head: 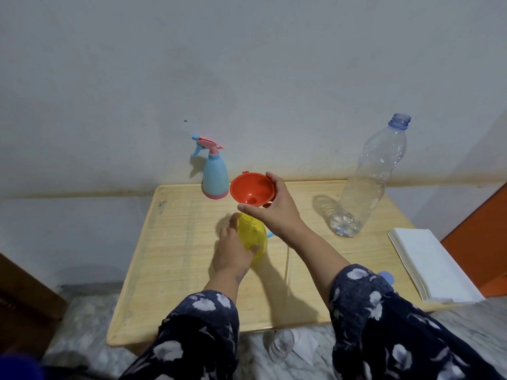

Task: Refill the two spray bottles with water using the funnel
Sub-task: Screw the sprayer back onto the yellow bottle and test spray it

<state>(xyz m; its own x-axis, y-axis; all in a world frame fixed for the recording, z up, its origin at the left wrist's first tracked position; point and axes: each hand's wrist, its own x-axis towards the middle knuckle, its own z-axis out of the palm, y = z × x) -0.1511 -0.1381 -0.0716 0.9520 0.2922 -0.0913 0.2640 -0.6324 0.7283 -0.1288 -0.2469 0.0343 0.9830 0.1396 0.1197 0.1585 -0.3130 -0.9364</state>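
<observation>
At the counter (pixel 175 270), the left hand (pixel 233 249) grips the yellow bottle (pixel 253 233) while the right hand (pixel 277 208) pinches the funnel (pixel 251 189) just above it; seating the spout squarely should prevent spills.

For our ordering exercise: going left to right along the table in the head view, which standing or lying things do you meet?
blue spray bottle → red funnel → clear water bottle → white paper stack

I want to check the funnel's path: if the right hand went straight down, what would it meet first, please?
Most likely the open neck of the yellow spray bottle, which the left hand holds beneath the red funnel in the right hand.
</observation>
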